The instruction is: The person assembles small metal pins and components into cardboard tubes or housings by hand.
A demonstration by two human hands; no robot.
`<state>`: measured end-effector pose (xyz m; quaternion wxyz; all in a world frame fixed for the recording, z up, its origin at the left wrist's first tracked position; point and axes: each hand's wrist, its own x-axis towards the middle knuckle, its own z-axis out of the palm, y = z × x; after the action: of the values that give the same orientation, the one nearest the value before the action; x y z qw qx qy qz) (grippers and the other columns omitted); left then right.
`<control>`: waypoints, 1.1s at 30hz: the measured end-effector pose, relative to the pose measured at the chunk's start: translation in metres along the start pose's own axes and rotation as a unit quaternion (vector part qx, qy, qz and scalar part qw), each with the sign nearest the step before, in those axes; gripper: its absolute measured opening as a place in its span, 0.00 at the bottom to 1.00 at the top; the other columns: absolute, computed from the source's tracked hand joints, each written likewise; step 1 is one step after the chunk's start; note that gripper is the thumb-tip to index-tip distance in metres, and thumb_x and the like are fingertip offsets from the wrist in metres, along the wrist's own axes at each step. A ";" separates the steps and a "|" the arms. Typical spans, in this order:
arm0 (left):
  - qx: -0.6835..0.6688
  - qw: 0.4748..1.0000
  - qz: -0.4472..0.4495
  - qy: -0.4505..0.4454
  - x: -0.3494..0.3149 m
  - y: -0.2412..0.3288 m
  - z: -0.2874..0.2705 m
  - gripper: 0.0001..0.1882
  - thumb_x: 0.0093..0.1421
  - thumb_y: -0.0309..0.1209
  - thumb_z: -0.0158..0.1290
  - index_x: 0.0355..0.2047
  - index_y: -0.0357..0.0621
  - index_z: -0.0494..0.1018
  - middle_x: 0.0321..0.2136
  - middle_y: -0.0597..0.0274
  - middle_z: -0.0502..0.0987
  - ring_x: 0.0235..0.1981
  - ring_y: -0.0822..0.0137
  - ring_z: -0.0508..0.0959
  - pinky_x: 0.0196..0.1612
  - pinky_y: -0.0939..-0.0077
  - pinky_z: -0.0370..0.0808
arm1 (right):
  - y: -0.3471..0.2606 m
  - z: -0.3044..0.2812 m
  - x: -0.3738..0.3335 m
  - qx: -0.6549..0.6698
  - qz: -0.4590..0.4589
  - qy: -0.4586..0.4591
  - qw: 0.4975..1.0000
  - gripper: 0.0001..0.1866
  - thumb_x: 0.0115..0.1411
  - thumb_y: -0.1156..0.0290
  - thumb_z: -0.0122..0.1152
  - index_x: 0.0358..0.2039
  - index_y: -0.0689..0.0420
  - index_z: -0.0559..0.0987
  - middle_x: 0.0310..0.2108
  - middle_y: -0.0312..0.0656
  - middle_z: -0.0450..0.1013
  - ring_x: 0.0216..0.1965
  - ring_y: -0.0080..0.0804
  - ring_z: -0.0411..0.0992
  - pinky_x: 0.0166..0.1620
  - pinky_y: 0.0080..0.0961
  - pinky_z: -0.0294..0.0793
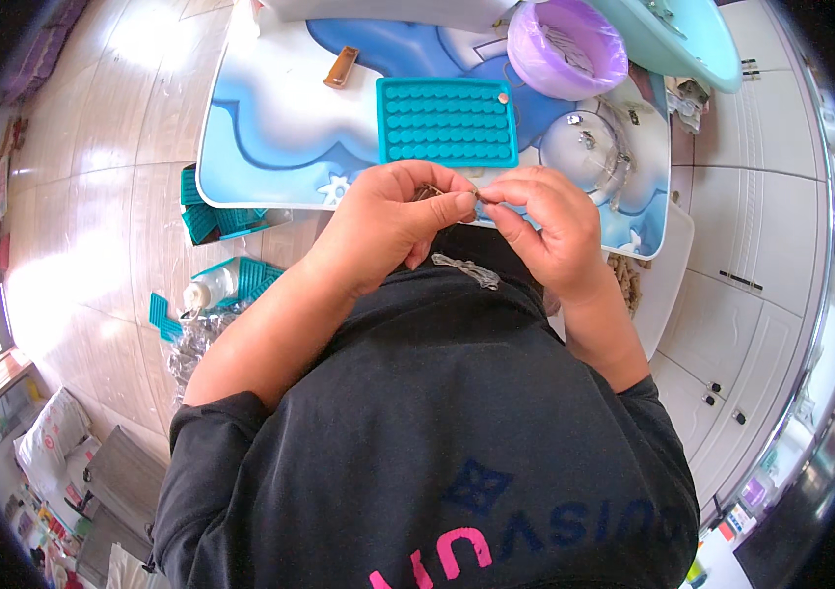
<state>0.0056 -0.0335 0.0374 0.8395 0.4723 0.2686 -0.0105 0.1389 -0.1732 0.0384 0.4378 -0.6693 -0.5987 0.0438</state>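
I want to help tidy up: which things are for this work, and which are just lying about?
Likely for the work:
small piece in the left fingers
teal tray on the table

Probably just lying about:
clear bottle
white bag, lower left

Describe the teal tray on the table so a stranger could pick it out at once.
Find the blue-and-white table at the top. Just beyond the left hand and right hand lies a flat, rectangular teal tray with scalloped rows. Unlike the brown piece and purple tub nearby, it carries a small round piece in its far right corner.
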 end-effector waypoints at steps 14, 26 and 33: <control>-0.109 0.993 0.039 0.020 0.006 -0.003 -0.014 0.25 0.66 0.46 0.37 0.46 0.38 0.71 0.30 0.65 0.73 0.25 0.78 0.68 0.27 0.82 0.66 | -0.003 0.013 0.010 0.039 0.041 0.052 0.997 0.05 0.48 0.78 0.63 0.27 0.59 0.76 0.26 0.41 0.73 0.28 0.37 0.71 0.32 0.28 0.69; -0.213 0.976 0.051 -0.011 0.007 -0.017 -0.011 0.27 0.68 0.43 0.31 0.57 0.34 0.60 0.46 0.57 0.72 0.44 0.67 0.72 0.49 0.71 0.68 | -0.006 0.044 0.019 -0.015 0.042 0.086 0.995 0.07 0.45 0.77 0.65 0.26 0.57 0.77 0.29 0.39 0.71 0.31 0.38 0.70 0.34 0.30 0.68; -0.182 0.982 0.060 -0.006 0.002 -0.014 -0.013 0.22 0.66 0.33 0.37 0.56 0.31 0.60 0.48 0.53 0.70 0.47 0.64 0.72 0.51 0.70 0.68 | -0.003 0.040 0.023 -0.058 -0.003 0.054 0.997 0.06 0.44 0.77 0.63 0.25 0.56 0.77 0.28 0.38 0.70 0.30 0.38 0.69 0.34 0.32 0.67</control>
<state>-0.0026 -0.0308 0.0202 0.9119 0.3271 0.2325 0.0858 0.1194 -0.1334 0.0269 0.4301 -0.6928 -0.5782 -0.0283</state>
